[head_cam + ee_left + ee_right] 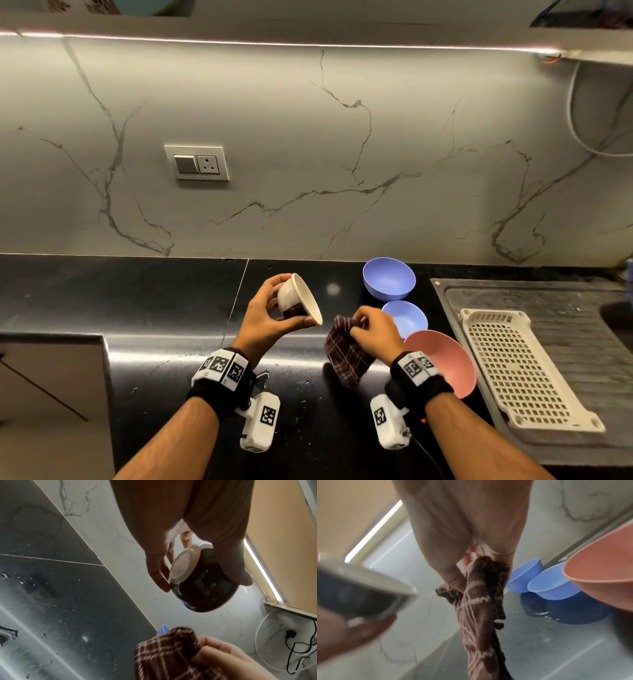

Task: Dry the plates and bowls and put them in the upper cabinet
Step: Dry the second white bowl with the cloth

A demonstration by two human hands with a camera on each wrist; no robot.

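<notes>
My left hand [274, 315] grips a small bowl [299, 301], cream inside with a dark brown band outside, tilted on its side above the black counter with its mouth facing right. The left wrist view shows its cream foot ring and dark wall [202, 582] between thumb and fingers [157, 577]. My right hand [373, 330] pinches a dark checked cloth [346, 353] that hangs down, a short gap right of the bowl. The cloth [479, 601] is bunched at my fingertips. Two blue bowls [388, 277] [407, 317] and a pink bowl [445, 359] stand on the counter behind my right hand.
A white slotted drying tray [513, 370] lies on the steel sink drainboard [565, 298] at the right. Water drops dot the black counter [137, 298]. A wall socket [197, 162] sits on the marble backsplash. The cabinet underside with a light strip [308, 42] runs overhead.
</notes>
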